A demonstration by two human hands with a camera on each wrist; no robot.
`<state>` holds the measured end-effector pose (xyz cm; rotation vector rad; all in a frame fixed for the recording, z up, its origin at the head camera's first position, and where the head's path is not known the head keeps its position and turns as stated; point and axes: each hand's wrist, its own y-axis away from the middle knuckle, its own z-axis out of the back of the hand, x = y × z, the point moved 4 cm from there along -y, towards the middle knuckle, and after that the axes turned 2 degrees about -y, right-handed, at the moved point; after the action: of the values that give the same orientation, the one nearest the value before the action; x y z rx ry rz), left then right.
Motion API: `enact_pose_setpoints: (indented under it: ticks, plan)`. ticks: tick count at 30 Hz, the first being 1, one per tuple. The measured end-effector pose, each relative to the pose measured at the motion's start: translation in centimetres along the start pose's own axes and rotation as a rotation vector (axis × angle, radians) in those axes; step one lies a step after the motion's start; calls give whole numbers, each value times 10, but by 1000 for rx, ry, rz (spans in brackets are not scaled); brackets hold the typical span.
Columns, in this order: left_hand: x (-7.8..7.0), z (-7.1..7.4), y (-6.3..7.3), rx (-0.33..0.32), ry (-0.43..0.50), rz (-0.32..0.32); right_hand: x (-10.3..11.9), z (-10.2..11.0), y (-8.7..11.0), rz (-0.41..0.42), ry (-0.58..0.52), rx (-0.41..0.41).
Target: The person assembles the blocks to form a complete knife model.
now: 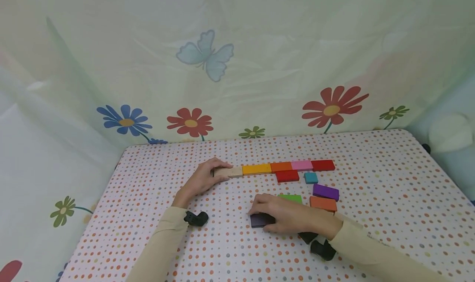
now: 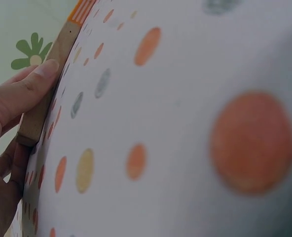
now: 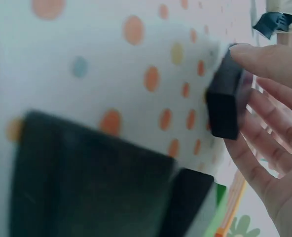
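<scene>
My left hand (image 1: 203, 175) holds a plain wooden block (image 1: 235, 172) by its left end, thumb in front and fingers behind. This block lies at the left end of a row, with a yellow block (image 1: 257, 169), an orange block (image 1: 281, 167), a pink block (image 1: 302, 165) and a dark red block (image 1: 323, 165) following to the right. Closer to the front, my right hand (image 1: 283, 212) grips a black block (image 1: 259, 221) between thumb and fingers. In the right wrist view the same black block (image 3: 223, 98) appears tilted; whether it touches the table I cannot tell.
Just in front of the row lie a red block (image 1: 287, 176) and a small blue block (image 1: 311, 177). Around my right hand are a green block (image 1: 291, 198), a purple block (image 1: 325, 192), an orange-red block (image 1: 323, 203) and another dark block (image 1: 307, 237). A patterned cloth (image 1: 259, 67) hangs behind the dotted table (image 1: 222, 257).
</scene>
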<state>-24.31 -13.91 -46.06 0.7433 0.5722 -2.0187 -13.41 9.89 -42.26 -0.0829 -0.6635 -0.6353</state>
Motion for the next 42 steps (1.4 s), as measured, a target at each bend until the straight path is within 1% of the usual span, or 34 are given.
enact_pose_setpoints:
  ticks: [4, 7, 8, 11, 14, 15, 18, 20, 25, 30, 32, 37, 42]
  plan:
    - [2, -1, 0, -2, 8, 3, -3, -5, 0, -11, 23, -9]
    - [3, -2, 0, -4, 14, -1, -5, -7, 1, -2, 26, -27]
    - [3, -2, 0, -4, 15, -2, -8, -9, 1, 20, 34, -37]
    - [2, -4, 0, -4, 18, -11, -9, -10, 2, 30, 25, -52]
    - [1, -5, 0, -3, 23, -20, -11, -10, 2, 23, 1, -47]
    - [0, -5, 0, -4, 23, -23, -9, -7, 2, 1, -15, -41]
    - [-1, -4, 0, -6, 24, -23, -10, -2, 1, -4, -34, -41]
    - [-1, -4, 0, -7, 18, -20, -12, 5, 0, -3, -41, -56]
    - [1, -3, -1, -1, 12, -3, -21, 28, -4, 3, -34, -138]
    - [2, -2, -1, 5, 15, 15, -39, 46, -13, -14, 2, -214]
    - [2, -2, -1, 5, 13, 15, -46, 50, -17, -34, -7, -228]
    - [1, -1, -1, 3, 7, 4, -59, 53, -22, -110, -37, -232]
    - [1, -1, 0, 1, 11, -9, -63, 53, -29, -138, -5, -234]
